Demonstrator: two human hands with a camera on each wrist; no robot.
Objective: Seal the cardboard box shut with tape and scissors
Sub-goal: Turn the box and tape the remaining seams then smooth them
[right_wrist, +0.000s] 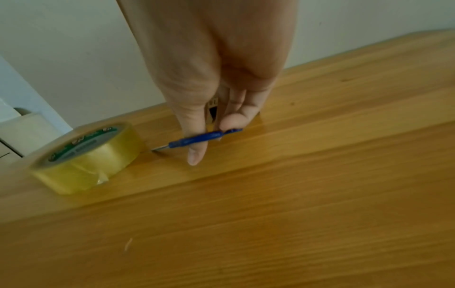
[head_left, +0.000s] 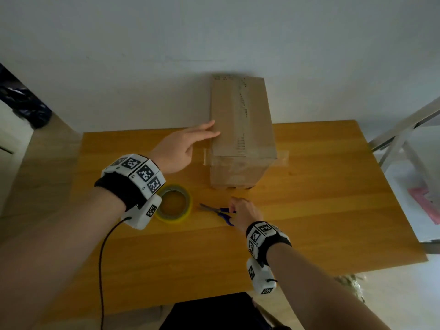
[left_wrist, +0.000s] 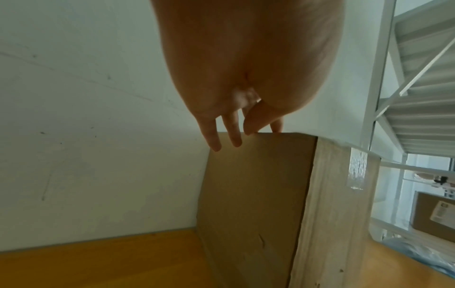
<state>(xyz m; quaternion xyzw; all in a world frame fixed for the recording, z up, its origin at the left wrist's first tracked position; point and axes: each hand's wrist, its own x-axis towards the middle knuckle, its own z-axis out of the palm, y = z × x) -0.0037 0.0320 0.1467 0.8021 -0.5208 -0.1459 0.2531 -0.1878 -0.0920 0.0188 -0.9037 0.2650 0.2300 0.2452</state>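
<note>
Head view, going left to right: left hand [head_left: 183, 145] lies flat with straight fingers on the cardboard box's [head_left: 240, 129] top edge, probably steadying it. A clear strip of tape [head_left: 245, 157] already runs across the box, ends sticking out. The tape roll [head_left: 175, 206] sits near the table's [head_left: 333, 210] front, handy. Just right of it, the right hand [head_left: 242, 211] pinches the blue-handled scissors [head_left: 217, 211], low over the wood, I'd guess to trim those ends.

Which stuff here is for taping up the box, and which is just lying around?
For the job:
cardboard box
tape roll
scissors, held by the right hand

Just lying about:
white rack
pink thing
black bag
</note>
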